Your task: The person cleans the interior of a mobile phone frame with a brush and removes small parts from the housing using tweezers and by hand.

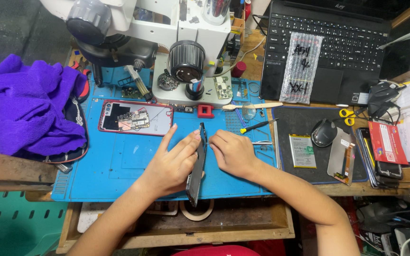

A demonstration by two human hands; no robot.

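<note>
Phone [197,163] stands on its edge over the near side of the blue mat [119,166], pinched between left hand [169,163] and right hand [233,152]. It looks like prying; next needs gentle pulling.

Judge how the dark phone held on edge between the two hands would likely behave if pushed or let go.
The phone is thin and stands on its narrow edge, so it would probably tip flat once the left hand and right hand release it. It looks stiff, not floppy. Its smooth dark face may slide easily on the blue mat, and could be fragile.
</note>
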